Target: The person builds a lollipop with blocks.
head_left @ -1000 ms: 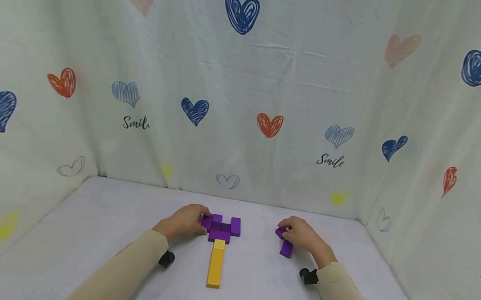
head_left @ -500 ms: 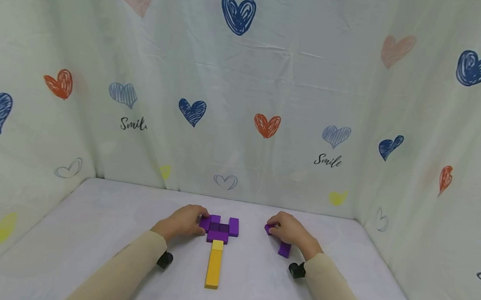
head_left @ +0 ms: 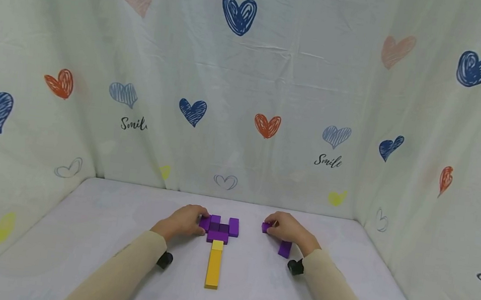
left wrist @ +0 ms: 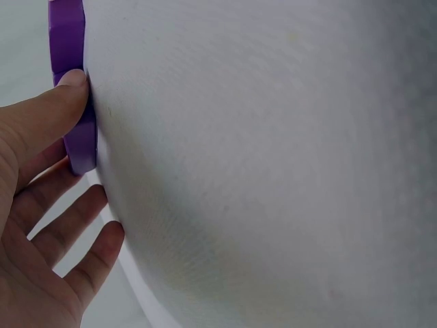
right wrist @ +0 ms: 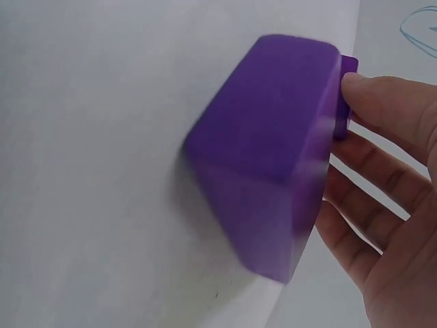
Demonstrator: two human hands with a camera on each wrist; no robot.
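Note:
My left hand pinches the leftmost purple block of a flat group, its thumb on the near side in the left wrist view. The other purple pieces of that group include an upright one on the right and a crosswise one at the front. To the right of the group, my right hand pinches a small purple block between thumb and fingers. A loose purple block lies below that hand, large in the right wrist view.
A small yellow block and a long yellow block run from the purple group toward me. The white table is bounded by a curtain with hearts at the back and sides.
My right hand has moved left with the small purple block, away from the loose purple block. My left hand stays at the leftmost block.

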